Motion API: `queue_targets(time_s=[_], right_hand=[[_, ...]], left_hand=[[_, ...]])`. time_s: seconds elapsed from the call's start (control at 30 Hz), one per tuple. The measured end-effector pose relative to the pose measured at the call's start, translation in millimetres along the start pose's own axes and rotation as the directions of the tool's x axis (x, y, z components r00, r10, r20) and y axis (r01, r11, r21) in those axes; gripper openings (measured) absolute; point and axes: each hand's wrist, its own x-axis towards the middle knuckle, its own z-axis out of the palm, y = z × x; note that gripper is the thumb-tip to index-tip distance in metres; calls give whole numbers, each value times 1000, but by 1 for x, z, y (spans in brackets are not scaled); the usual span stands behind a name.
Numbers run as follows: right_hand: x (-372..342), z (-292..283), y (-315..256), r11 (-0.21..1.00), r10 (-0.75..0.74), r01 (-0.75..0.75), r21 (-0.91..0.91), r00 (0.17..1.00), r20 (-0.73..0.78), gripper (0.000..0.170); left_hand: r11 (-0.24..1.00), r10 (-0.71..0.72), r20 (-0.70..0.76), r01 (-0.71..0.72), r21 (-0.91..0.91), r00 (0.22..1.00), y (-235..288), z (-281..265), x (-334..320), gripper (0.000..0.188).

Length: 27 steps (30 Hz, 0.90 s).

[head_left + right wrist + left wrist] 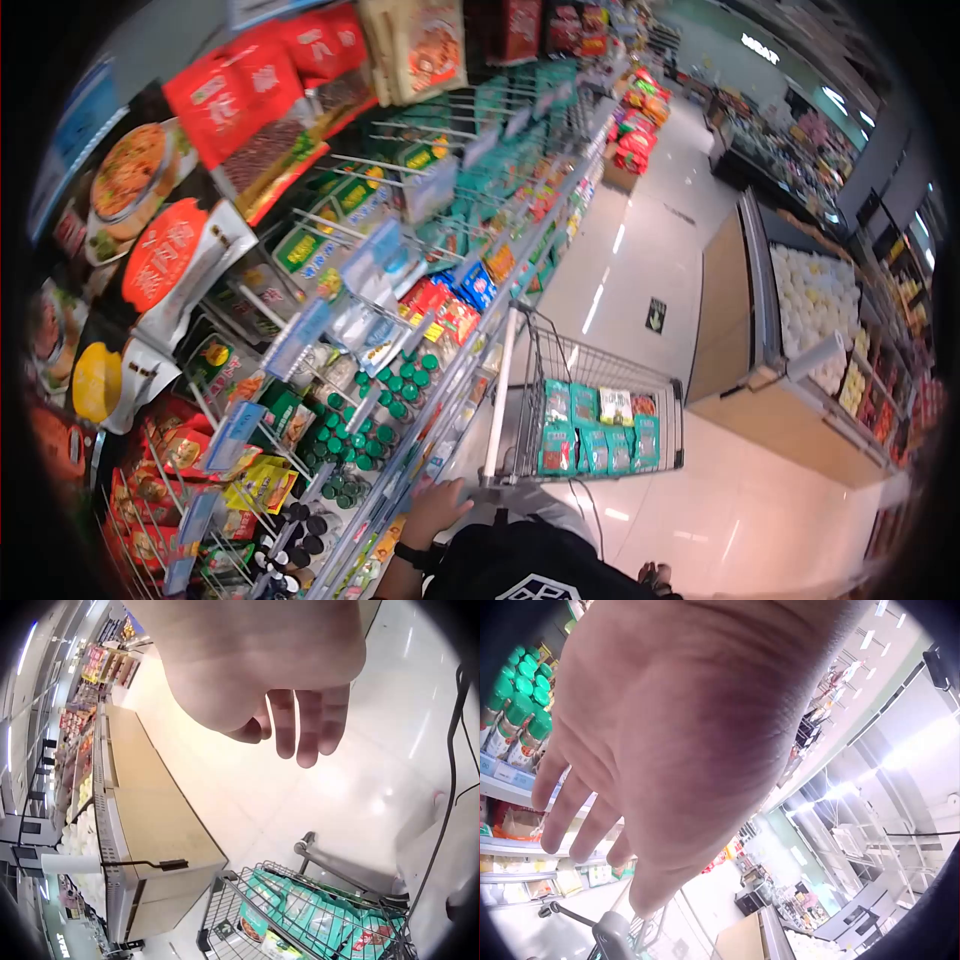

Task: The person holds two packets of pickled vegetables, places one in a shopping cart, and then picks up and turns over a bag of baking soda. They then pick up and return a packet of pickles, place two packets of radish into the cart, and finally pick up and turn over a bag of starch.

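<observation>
My left hand (pixel 437 508) hangs in front of the shelf's edge, near the handle of a shopping cart (pixel 499 410). In the left wrist view the left hand's fingers (pixel 571 804) are spread and relaxed, holding nothing. Low at the bottom of the head view is my right hand (pixel 655 575), beside my body. Its fingers (pixel 307 739) hang loosely bent in the right wrist view, with only floor behind them. Several teal packets (pixel 585 405) lie in the cart, along with a white and green packet (pixel 615 405).
A long shelf on the left holds green-capped bottles (pixel 385 400), red bags (pixel 240 110) on pegs and other packets. To the right stands a wood-sided produce stand (pixel 735 310) with pale round goods. A tiled aisle (pixel 590 270) runs ahead between them.
</observation>
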Motion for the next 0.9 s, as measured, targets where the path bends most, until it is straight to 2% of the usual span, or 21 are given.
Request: queue_targets(time_s=[0.03, 0.07, 0.1, 0.13, 0.17, 0.23, 0.3, 0.37, 0.4, 0.43, 0.47, 0.5, 0.57, 0.6, 0.67, 0.7, 0.77, 0.8, 0.83, 0.87, 0.9], right_hand=[[-18, -17, 10, 999, -10, 8, 42, 999, 43, 37], [-14, -23, 17, 985, -70, 67, 162, 997, 13, 36], [-44, -21, 21, 987, -129, 125, 105, 991, 30, 36], [-41, -26, 23, 979, -177, 173, 113, 984, 31, 34], [-54, -23, 26, 958, -278, 277, 67, 961, -6, 35], [-84, -10, 29, 949, -305, 308, 63, 951, -49, 28], [-92, 1, 25, 951, -298, 302, 71, 952, -70, 28], [-88, 2, 18, 949, -299, 303, 86, 953, -51, 29], [-76, 2, 11, 954, -288, 289, 76, 957, -24, 37], [-66, 3, 2, 959, -277, 277, 63, 961, 4, 46], [-56, 4, -5, 958, -281, 279, 60, 959, 24, 46], [-51, 8, -13, 959, -279, 277, 58, 960, 26, 46], [-42, 18, -32, 963, -269, 268, 36, 962, 47, 44], [-40, 25, -41, 964, -267, 265, 35, 963, 48, 44], [-42, 36, -58, 960, -280, 278, 36, 958, 70, 42], [-44, 39, -68, 959, -282, 280, 35, 957, 68, 42], [-48, 42, -93, 959, -281, 284, -14, 952, 119, 37], [-47, 38, -104, 953, -297, 303, -14, 943, 150, 38], [0, 13, -123, 986, -163, 167, -4, 970, 178, 42], [18, 4, -136, 971, -216, 227, -69, 967, 137, 47], [25, 3, -148, 963, -234, 244, -113, 967, 98, 48]], left_hand=[[999, 39, 12, -39, -5, 999, 0, 3, 1, 59], [998, 65, 70, -67, 17, 995, 1, 6, 0, 59], [996, 92, 38, -92, -3, 995, 4, 9, 3, 65], [993, 117, 1, -117, -28, 993, 7, 11, 6, 71], [989, 146, 46, -146, -14, 988, 11, 13, 9, 71], [996, 77, 8, -77, -50, 997, 20, 18, 14, 83], [990, 115, -3, -115, -87, 993, 9, 39, 28, 88], [992, 33, -30, -36, -123, 999, 12, 46, 36, 87], [992, 34, -27, -37, -120, 999, 13, 50, 42, 87], [977, -50, 43, 57, -203, 998, 12, 53, 48, 86], [948, -127, 118, 156, -278, 985, 13, 56, 55, 86], [948, -129, 117, 158, -277, 985, 12, 64, 62, 86], [912, -172, -26, 149, -383, 985, 5, 87, 77, 74], [912, -173, -27, 150, -381, 985, -7, 104, 90, 74], [719, -322, -6, 240, -652, 947, -25, 133, 117, 59], [718, -322, -4, 241, -653, 947, -10, 128, 123, 59], [391, -607, 120, 427, -815, 785, 31, 107, 131, 44], [507, -623, 42, 445, -738, 781, 23, 112, 136, 40], [605, -629, -54, 445, -661, 775, 14, 121, 141, 36], [685, -592, -218, 342, -643, 775, 13, 132, 145, 36], [758, -554, -380, 259, -599, 741, 15, 134, 147, 36]])
